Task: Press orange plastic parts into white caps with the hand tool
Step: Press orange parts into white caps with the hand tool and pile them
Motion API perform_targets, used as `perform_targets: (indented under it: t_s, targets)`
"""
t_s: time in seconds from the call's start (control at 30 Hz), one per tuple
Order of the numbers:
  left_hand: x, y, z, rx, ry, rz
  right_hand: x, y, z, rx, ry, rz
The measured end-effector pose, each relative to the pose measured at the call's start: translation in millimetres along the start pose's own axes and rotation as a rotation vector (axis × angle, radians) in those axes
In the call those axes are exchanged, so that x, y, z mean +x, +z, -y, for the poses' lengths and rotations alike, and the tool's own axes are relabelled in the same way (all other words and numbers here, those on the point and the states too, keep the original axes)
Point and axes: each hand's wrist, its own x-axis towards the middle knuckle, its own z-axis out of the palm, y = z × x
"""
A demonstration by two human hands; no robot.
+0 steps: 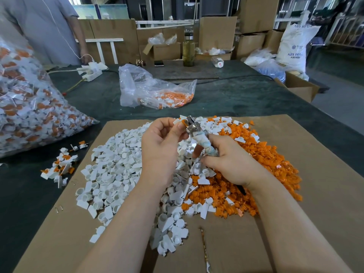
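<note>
A heap of white caps [114,170] covers the left of a cardboard sheet [315,203], and a heap of orange plastic parts [266,154] lies to its right. My right hand [232,164] grips the tape-wrapped handle of the hand tool [197,131], whose metal head points up and left. My left hand [161,144] pinches a white cap with an orange part [182,122] against the tool's head, above the heaps.
A big clear bag of assembled pieces [29,107] lies at the left, with a small loose pile [59,168] beside it. Farther back lie a smaller bag [153,91], a power strip [91,72] and a bottle [188,50]. A person [45,28] stands far left. Boxes stand behind.
</note>
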Motion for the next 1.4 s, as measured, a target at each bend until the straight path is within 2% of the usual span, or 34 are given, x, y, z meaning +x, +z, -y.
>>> perform_targets:
  t_s: [0.2,0.37,0.43,0.53,0.63,0.7,0.9,1.13,1.23,1.3,1.4]
  targets:
    - [1,0,0,-0.020,-0.016,0.000,1,2,0,-0.044,0.006,0.000]
    - [5,-4,-1,-0.051,-0.115,-0.031,3,5,-3,-0.148,-0.008,-0.064]
    - [10,-14,-3,-0.178,-0.204,-0.118,3,5,-5,-0.196,-0.017,-0.118]
    - [22,-39,-8,-0.476,-0.316,-0.377,2,1,-10,-0.232,-0.013,-0.227]
    - [33,-67,-9,-0.727,-0.365,-0.633,3,-3,-17,-0.276,0.018,-0.319]
    - [37,-83,-8,-0.874,-0.371,-0.748,4,-4,-20,-0.299,0.040,-0.354]
    - [40,-100,-4,-1.022,-0.383,-0.853,6,-4,-26,-0.406,0.092,-0.361]
    - [43,-101,1,-0.989,-0.393,-0.854,6,-5,-28,-0.414,0.101,-0.379]
    - [40,-91,-1,-0.870,-0.429,-0.783,5,-5,-26,-0.404,0.082,-0.392]
    - [35,-76,-6,-0.623,-0.483,-0.631,4,-4,-23,-0.398,0.062,-0.388]
    - [24,-49,-13,-0.167,-0.445,-0.201,4,-2,-18,-0.439,0.018,-0.367]
